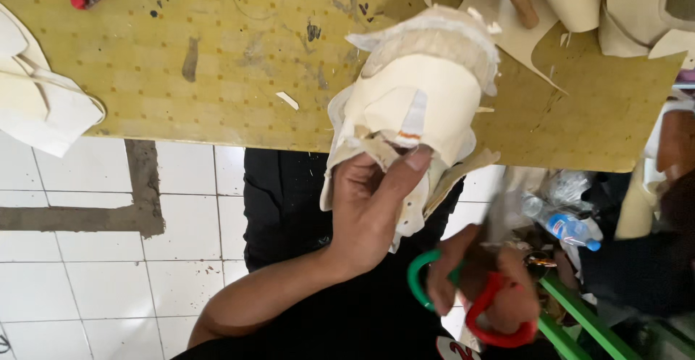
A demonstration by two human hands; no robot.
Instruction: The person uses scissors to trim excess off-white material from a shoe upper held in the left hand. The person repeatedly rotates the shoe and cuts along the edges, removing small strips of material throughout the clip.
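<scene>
the left hand grips a cream shoe upper from below, thumb pressed on it, at the edge of the yellow pegboard table. the right hand, blurred, closes around green-and-red scissors.

A shoe upper hangs over the near edge of the surface, gripped from below by the left hand, with scissors in the right hand lower right.
</scene>
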